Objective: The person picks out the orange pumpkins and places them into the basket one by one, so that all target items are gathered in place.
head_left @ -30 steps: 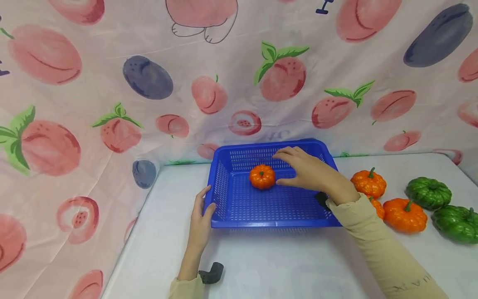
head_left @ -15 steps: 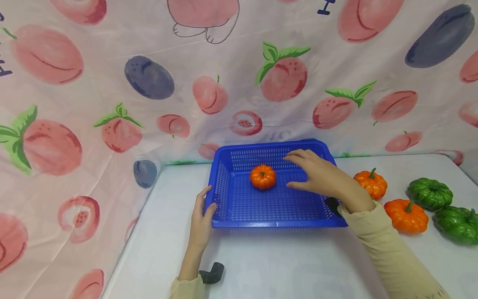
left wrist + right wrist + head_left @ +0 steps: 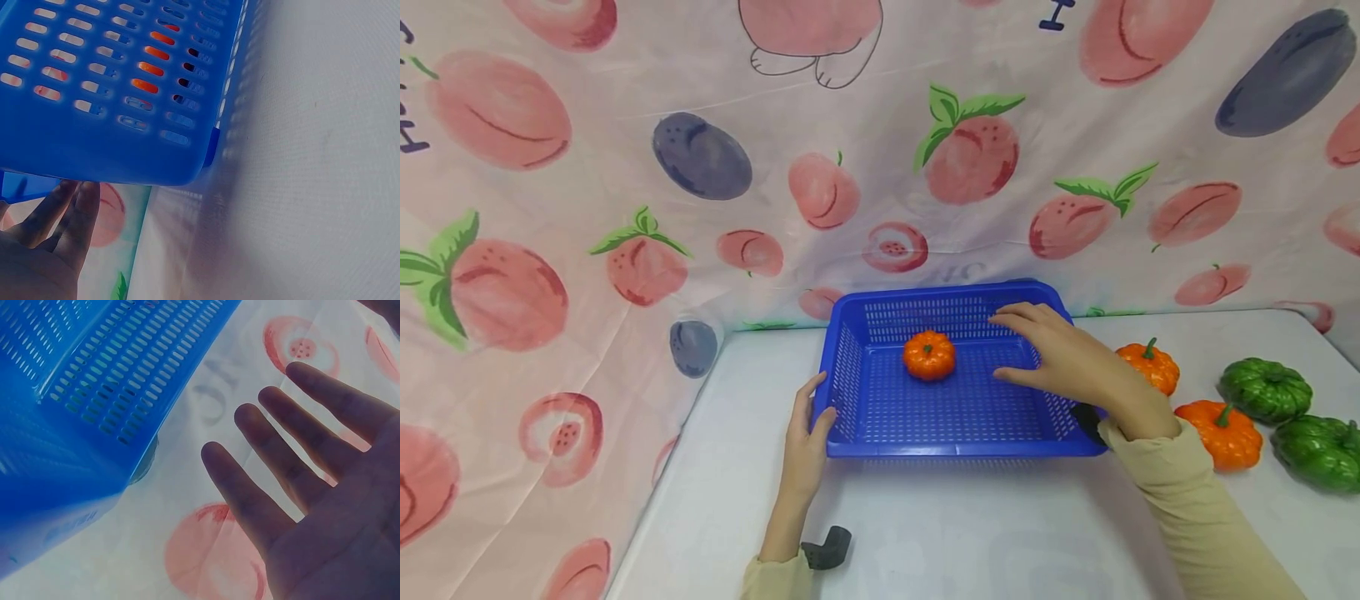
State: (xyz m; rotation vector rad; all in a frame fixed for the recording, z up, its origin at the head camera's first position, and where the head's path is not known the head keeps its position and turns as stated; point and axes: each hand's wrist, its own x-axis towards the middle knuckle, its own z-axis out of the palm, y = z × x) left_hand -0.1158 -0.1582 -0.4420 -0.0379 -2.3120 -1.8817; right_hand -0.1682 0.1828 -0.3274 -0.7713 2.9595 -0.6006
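Observation:
A blue plastic basket (image 3: 955,450) with slotted walls stands on the white table against the printed cloth. One small orange pumpkin (image 3: 928,356) sits inside, left of the middle and toward the back; its orange shows through the slots in the left wrist view. My left hand (image 3: 805,450) holds the basket's left rim, with the thumb near the front corner and the fingers farther back along the side. My right hand (image 3: 1060,354) hovers over the basket's right part, fingers spread and nothing in them. In the right wrist view its palm and straight fingers (image 3: 281,456) show beside the basket.
Right of the basket lie orange pumpkins, one (image 3: 1150,367) partly behind my wrist and another (image 3: 1221,435) nearer. Two green pumpkins (image 3: 1266,390) (image 3: 1318,450) lie farther right. The fruit-printed cloth (image 3: 880,167) rises behind the table. A dark strap piece (image 3: 827,548) is by my left wrist.
My right hand has drawn away to the right from the orange pumpkin in the basket, its fingers remaining spread. The left hand, basket and pumpkin hold their places.

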